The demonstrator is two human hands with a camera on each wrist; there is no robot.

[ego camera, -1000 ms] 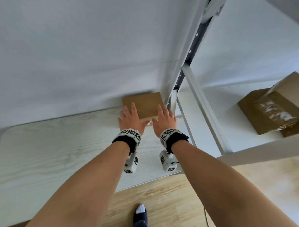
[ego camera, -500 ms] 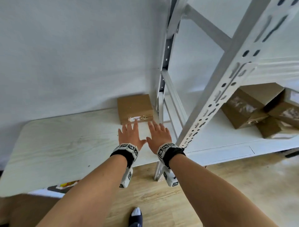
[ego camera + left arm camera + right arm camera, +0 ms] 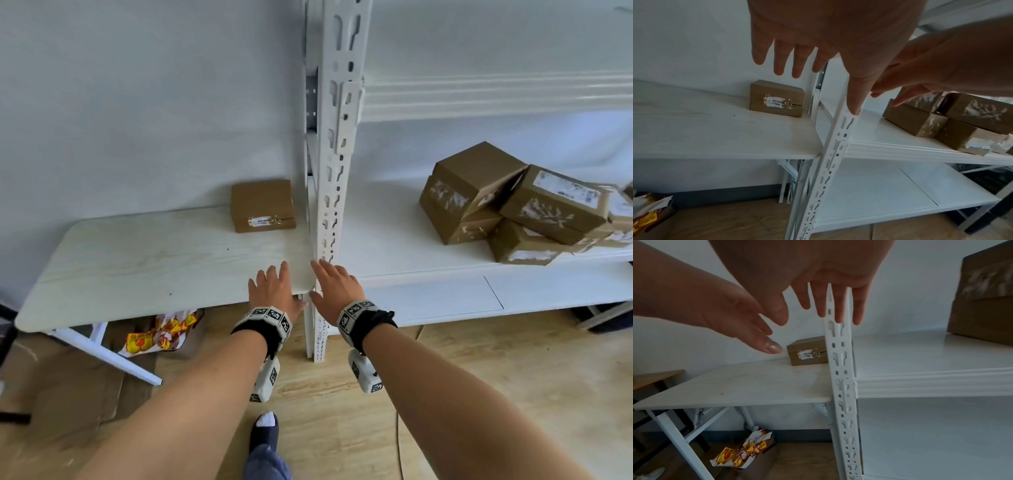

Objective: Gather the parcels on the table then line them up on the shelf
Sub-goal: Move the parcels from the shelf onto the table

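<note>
Yellow-red wrapper [image 3: 161, 334] and flattened cardboard [image 3: 73, 387] on wooden floor [image 3: 496, 377]

The slotted white upright post [image 3: 330, 192] is standing as the main obstacle, rising straight between the table [image 3: 137, 260] on its left and the shelf [image 3: 394, 236] on its right, so any passage from one to the other is having to go around the post's front. Left of the post, a lone parcel [image 3: 262, 205] is sitting close against it at the table's back by the wall, with open tabletop lying in front. Right of the post, bare shelf is lying open up to a heap of parcels [image 3: 507, 202] farther right.
</note>
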